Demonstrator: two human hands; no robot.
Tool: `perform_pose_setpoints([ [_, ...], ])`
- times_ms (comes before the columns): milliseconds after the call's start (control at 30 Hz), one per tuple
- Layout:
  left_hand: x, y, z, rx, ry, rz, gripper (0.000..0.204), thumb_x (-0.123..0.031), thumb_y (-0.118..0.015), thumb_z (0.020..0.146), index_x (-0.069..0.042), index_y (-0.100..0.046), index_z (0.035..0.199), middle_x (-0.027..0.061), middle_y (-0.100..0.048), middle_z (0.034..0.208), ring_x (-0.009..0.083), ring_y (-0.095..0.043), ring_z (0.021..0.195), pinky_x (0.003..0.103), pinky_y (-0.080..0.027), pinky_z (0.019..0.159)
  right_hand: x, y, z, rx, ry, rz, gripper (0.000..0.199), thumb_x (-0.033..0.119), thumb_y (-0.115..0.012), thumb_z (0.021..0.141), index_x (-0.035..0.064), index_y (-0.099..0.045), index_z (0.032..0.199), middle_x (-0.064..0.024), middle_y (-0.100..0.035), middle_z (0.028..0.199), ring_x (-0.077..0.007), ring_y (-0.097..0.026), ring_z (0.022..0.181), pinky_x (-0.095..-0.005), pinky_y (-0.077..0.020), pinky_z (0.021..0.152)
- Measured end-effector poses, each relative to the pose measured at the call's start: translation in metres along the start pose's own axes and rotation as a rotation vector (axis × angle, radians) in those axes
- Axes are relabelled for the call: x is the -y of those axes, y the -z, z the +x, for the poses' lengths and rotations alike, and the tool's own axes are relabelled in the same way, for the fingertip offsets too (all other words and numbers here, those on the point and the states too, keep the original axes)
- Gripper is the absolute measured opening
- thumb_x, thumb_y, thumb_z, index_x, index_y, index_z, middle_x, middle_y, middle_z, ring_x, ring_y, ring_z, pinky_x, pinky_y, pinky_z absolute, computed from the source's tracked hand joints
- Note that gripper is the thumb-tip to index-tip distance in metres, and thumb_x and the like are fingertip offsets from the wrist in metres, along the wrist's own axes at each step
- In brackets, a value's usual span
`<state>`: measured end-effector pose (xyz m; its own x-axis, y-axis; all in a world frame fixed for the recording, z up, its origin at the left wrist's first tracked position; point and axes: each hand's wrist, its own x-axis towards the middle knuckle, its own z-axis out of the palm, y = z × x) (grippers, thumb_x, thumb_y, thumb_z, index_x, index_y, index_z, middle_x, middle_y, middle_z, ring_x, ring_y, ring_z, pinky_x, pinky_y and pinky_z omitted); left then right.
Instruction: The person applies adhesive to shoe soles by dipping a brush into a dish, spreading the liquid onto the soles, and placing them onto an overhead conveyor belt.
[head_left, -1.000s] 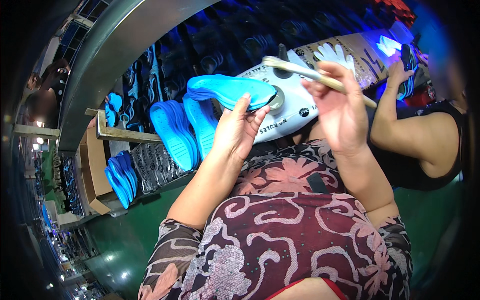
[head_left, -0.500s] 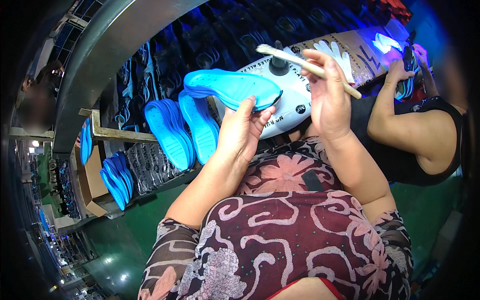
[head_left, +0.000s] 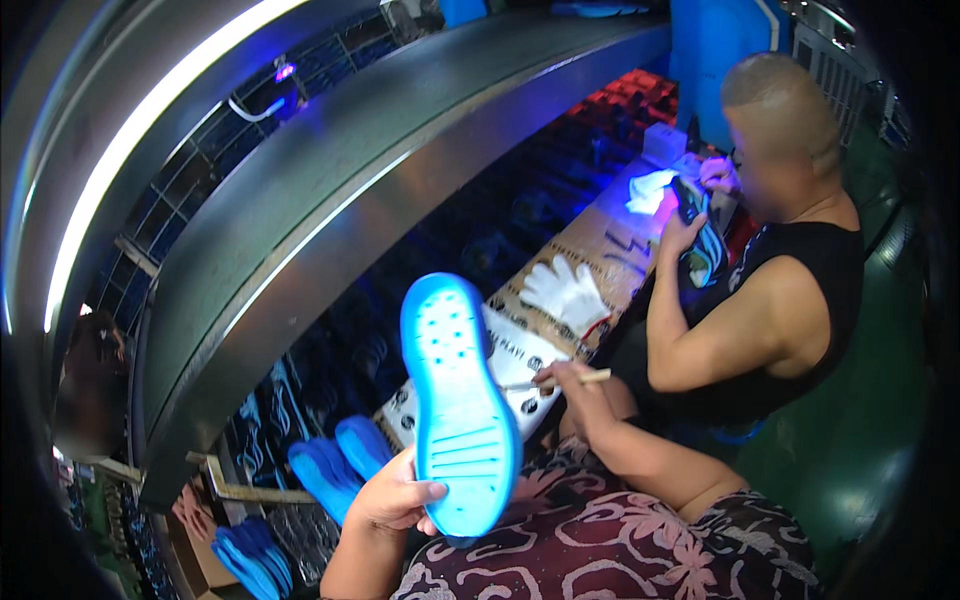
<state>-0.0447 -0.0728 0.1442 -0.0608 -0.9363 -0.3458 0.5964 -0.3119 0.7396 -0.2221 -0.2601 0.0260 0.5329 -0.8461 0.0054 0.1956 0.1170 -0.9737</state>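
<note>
My left hand grips the heel end of a bright blue shoe sole, held upright with its patterned underside facing me. My right hand holds a thin brush with a pale wooden handle, its tip resting at a white plastic container on the bench just right of the sole. My patterned sleeves and lap fill the lower edge.
More blue soles lie on the conveyor racks at the left. A white glove lies on the cardboard-covered bench. A co-worker in a black sleeveless top sits at my right, handling a shoe. A long metal hood runs overhead.
The view has swung right and up. My left hand turned the sole from lying flat to standing upright. My right hand lowered the brush toward the white container.
</note>
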Motion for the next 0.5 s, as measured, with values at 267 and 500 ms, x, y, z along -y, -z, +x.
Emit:
perform_pose_setpoints([
  [267,-0.203,-0.147,0.277,0.014,-0.368,-0.229,0.042,-0.017,-0.063,0.089,-0.001,-0.041,0.122,0.0233,-0.062,0.104,0.0293,-0.068,0.081,0.026,-0.06,0.058,-0.01,0.044,0.008,-0.11,-0.025,0.082,0.033,0.024,-0.051,0.096,-0.002,-0.066,0.083,-0.0062,-0.063,0.075,-0.0118,-0.055,0.07,-0.0248,-0.0434,0.068],
  [500,-0.147,-0.149,0.279,0.127,-0.729,-0.004,0.084,-0.012,-0.064,0.088,-0.006,-0.006,0.148,0.0152,-0.063,0.103,0.0176,-0.061,0.079,0.024,-0.048,0.063,-0.019,0.065,0.016,-0.08,-0.11,0.138,0.033,0.025,-0.051,0.095,-0.0031,-0.063,0.082,-0.0074,-0.063,0.077,-0.0129,-0.055,0.071,-0.0257,-0.0436,0.07],
])
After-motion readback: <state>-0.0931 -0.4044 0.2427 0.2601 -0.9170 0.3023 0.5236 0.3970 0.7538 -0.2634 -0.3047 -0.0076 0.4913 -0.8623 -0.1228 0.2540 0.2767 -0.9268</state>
